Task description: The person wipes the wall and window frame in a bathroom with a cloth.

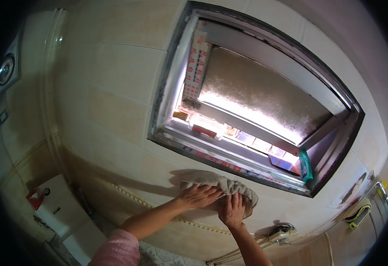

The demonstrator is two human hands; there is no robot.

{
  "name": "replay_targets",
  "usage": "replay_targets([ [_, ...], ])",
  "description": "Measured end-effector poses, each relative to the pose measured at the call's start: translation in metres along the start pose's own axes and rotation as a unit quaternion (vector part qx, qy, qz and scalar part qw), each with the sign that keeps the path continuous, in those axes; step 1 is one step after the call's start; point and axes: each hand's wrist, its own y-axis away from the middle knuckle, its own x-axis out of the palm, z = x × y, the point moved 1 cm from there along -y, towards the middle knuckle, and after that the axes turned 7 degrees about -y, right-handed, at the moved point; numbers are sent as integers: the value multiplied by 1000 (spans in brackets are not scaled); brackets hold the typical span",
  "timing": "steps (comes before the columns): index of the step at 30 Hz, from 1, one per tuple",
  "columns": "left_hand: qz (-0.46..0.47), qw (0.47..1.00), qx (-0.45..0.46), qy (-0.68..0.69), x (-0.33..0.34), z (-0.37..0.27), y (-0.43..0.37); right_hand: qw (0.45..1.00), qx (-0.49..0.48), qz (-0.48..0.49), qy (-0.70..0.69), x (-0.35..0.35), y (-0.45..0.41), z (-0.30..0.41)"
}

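A grey-beige cloth (219, 181), thick and bunched in folds, lies against the cream wall tiles (120, 86) just below the window. My left hand (202, 195) presses on the cloth's left half with the fingers stretched to the right. On the right half, my right hand (232, 210) has its fingers bent over the folds, pointing up toward the window. Both palms are hidden, and the cloth covers the tile behind it. A pink sleeve (119, 249) covers my left upper arm.
Above is a metal-framed window (172, 126) with a tilted frosted pane (260, 89). A teal container (305, 166) stands at its sill's right end. At lower left is a white toilet tank (60, 202) bearing a red packet (35, 199). A metal rack (378, 212) hangs at right.
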Motion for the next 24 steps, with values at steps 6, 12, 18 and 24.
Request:
replay_targets([
  [6, 64, 994, -72, 47, -3, 58, 77, 989, -102, 100, -35, 16, -60, 50],
  [12, 97, 983, -142, 58, -9, 114, 104, 950, -251, 113, -147, 29, -137, 91],
  [18, 21, 969, -248, 8, -22, 178, 57, 911, -408, 15, 57, -1, -236, 122],
  [24, 18, 969, -245, 3, -34, 255, -17, 865, -435, -8, 252, -32, -334, 118],
])
